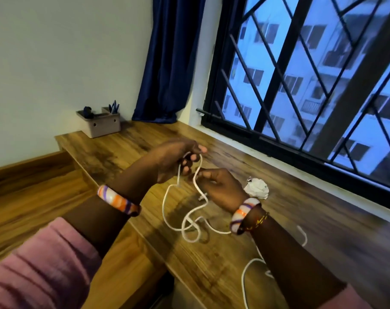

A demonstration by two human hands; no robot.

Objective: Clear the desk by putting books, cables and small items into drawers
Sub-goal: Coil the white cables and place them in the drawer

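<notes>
A thin white cable (185,210) hangs in loose loops between two hands, just above the wooden surface (211,264). Its lower loops lie tangled on the wood below the wrists. The left hand (176,159) has its fingers curled around the top of the cable. The right hand (220,186) pinches the cable a little lower, between thumb and fingertips. More white cable (245,277) curves on the surface near the right arm, and part of it is hidden behind that arm, so you cannot tell if it is the same cable. It runs out of the bottom of the picture.

A crumpled white paper (257,188) sits on the surface just beside the right wrist. A small grey box (100,124) with dark things in it stands at the far end, near a dark blue curtain (169,59). What is inside the box is too small to make out. Both wrists wear striped bangles
</notes>
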